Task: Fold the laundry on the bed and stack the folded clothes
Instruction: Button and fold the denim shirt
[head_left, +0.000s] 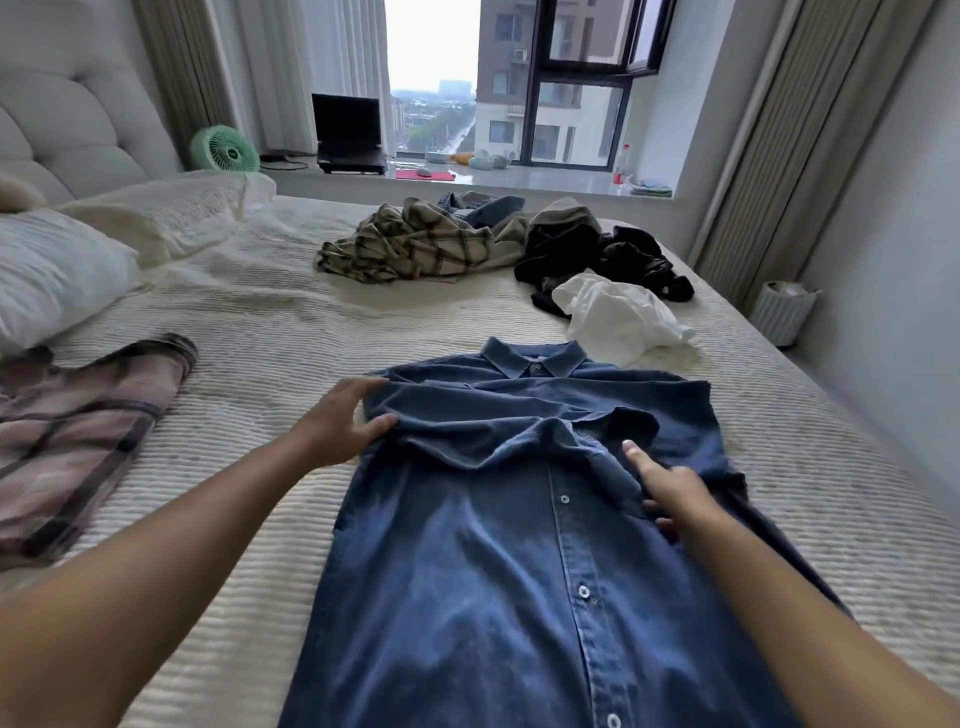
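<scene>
Head view: left hand (345, 415) pinches soft, limp shirt (498, 545) at its folded edge; right hand (670, 493) presses it, forefinger straight.

Front and centre, a blue denim shirt (467, 545) lies face up on the cream ribbed bed (270, 332), buttoned, collar pointing away toward the window, with its sleeves folded in across the chest. Off to the left sits a pink plaid garment (67, 447), laid fairly flat near the pillow side. Up at the far end the unfolded heap waits: a crumpled beige checked shirt (410, 244), black clothes (597, 254) beside it, and a white garment (618, 312) bunched just beyond the denim collar.
</scene>
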